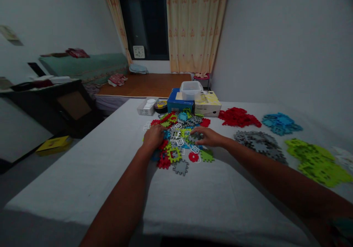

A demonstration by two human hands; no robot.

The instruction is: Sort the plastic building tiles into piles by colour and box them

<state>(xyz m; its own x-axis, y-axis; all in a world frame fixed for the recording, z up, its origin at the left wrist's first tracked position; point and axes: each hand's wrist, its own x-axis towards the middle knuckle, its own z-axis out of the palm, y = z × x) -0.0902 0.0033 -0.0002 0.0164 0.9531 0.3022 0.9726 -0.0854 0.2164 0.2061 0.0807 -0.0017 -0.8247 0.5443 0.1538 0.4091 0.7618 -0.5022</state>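
A mixed pile of flat interlocking plastic building pieces [174, 154] in red, green, blue, grey and white lies on the cloth in front of me. My left hand [154, 137] rests at the pile's left edge, its fingertips hidden among the pieces. At the right side, my right hand [209, 136] has its thumb and fingers curved around a grey toothed piece [195, 137]. A loose grey square piece [181, 167] lies at the near edge, close to a red round piece [193, 157] and a green piece [206, 155].
Sorted heaps lie to the right: red [239, 117], blue [281, 123], grey [259, 144] and yellow-green [317, 160]. Behind the pile stand a blue box [180, 105], a yellow-white box [207, 104], a clear tub [191, 89], a clear container [147, 107] and a round black tin [161, 107].
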